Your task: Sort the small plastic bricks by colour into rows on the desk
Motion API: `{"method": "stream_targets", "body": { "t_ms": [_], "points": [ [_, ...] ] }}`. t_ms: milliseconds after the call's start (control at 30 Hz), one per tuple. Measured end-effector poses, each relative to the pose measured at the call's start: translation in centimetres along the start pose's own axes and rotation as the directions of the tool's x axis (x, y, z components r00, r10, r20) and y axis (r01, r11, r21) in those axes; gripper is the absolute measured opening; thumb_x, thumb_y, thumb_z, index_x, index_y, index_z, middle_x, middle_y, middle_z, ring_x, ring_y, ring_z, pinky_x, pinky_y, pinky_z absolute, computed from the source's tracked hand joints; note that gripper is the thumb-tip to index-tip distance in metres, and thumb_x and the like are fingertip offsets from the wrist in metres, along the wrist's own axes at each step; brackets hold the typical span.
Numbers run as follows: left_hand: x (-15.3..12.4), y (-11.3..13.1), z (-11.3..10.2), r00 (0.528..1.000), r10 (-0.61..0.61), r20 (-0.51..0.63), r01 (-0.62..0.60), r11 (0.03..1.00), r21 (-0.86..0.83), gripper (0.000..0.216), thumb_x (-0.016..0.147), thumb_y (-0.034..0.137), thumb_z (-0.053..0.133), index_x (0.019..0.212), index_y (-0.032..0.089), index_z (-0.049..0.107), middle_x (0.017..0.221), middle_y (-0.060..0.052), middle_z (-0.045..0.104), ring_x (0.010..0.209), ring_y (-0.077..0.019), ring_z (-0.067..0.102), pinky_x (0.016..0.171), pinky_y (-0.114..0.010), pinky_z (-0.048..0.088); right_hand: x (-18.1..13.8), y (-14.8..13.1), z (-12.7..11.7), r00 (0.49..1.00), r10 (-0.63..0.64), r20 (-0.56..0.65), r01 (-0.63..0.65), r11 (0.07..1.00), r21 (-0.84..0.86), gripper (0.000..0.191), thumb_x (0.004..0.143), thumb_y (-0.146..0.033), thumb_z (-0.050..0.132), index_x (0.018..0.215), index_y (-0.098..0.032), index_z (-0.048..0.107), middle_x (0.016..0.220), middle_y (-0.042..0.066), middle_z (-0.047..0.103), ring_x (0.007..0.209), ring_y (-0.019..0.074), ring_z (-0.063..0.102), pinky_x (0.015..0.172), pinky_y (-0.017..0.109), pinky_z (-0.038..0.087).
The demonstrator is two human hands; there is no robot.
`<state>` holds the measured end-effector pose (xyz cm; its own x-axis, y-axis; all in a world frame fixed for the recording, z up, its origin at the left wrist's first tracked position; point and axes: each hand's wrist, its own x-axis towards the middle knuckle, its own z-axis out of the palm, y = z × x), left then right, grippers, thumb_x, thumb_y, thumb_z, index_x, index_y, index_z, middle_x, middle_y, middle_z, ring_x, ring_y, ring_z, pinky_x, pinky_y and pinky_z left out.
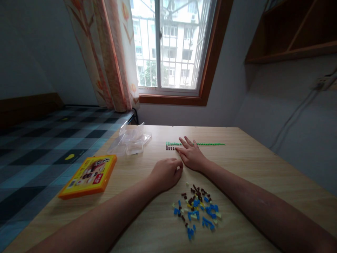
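My right hand lies over the table with its fingers spread. Its thumb side is at the end of a short row of dark brown toy bricks. Just behind runs a long row of small green bricks, partly covered by the fingers. Nearer to me, my left hand rests on the tabletop with its fingers curled in; whatever is inside them is hidden. A loose pile of blue bricks, brown bricks and a few yellow and pale ones lies in front of my hands, between the forearms.
An orange and yellow box lies at the table's left edge. Behind it are clear plastic containers. The wooden table reaches towards the window wall. A bed with a checked cover adjoins on the left.
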<state>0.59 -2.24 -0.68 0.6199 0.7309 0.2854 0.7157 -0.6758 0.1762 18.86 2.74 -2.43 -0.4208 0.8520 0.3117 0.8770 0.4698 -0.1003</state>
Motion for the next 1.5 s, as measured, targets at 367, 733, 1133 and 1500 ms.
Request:
{"method": "stream_targets", "body": {
  "t_ms": [367, 733, 1133, 1500],
  "points": [
    [0.0, 0.2, -0.2, 1.0, -0.01, 0.013, 0.01, 1.0, -0.017, 0.02, 0.089, 0.026, 0.047, 0.084, 0.022, 0.065, 0.083, -0.003, 0.068, 0.074, -0.0181, 0.063, 0.064, -0.029, 0.041, -0.3, -0.2, -0.3, 0.993, 0.051, -0.103, -0.045, 0.997, 0.055, 0.047, 0.095, -0.03, 0.043, 0.14, -0.022, 0.05, 0.157, 0.009, 0.032, 0.147, 0.0298, 0.017, 0.114, 0.06, 0.018],
    [0.0, 0.1, -0.4, 0.999, -0.023, 0.031, 0.024, 0.999, -0.04, 0.02, 0.09, 0.028, 0.047, 0.09, 0.024, 0.067, 0.087, -0.002, 0.068, 0.076, -0.0179, 0.062, 0.065, -0.028, 0.041, 0.2, 6.1, -6.7, 0.947, -0.106, 0.302, -0.016, 0.927, 0.375, 0.023, 0.081, -0.027, 0.062, 0.098, -0.019, 0.075, 0.081, 0.004, 0.072, 0.071, 0.0148, 0.064, 0.064, 0.024, 0.046],
    [0.0, 0.1, -0.5, 0.999, -0.029, 0.037, 0.03, 0.999, -0.043, 0.019, 0.089, 0.028, 0.048, 0.091, 0.023, 0.067, 0.089, -0.003, 0.069, 0.077, -0.0182, 0.063, 0.065, -0.029, 0.042, -0.1, 5.6, -6.4, 0.899, -0.08, 0.43, -0.021, 0.974, 0.225, 0.017, 0.076, -0.017, 0.063, 0.085, -0.022, 0.077, 0.074, 0.001, 0.071, 0.064, 0.0139, 0.061, 0.056, 0.021, 0.04],
    [0.0, 0.1, -0.6, 0.999, -0.026, 0.024, 0.026, 0.999, -0.04, 0.019, 0.089, 0.027, 0.048, 0.09, 0.024, 0.066, 0.087, -0.002, 0.069, 0.076, -0.0183, 0.063, 0.064, -0.029, 0.041, -0.6, 2.9, -3.3, 0.999, -0.04, -0.003, 0.04, 0.999, 0.022, 0.028, 0.086, -0.018, 0.055, 0.103, -0.028, 0.074, 0.101, 0.002, 0.072, 0.083, 0.0171, 0.066, 0.074, 0.026, 0.044]
  ]
}}
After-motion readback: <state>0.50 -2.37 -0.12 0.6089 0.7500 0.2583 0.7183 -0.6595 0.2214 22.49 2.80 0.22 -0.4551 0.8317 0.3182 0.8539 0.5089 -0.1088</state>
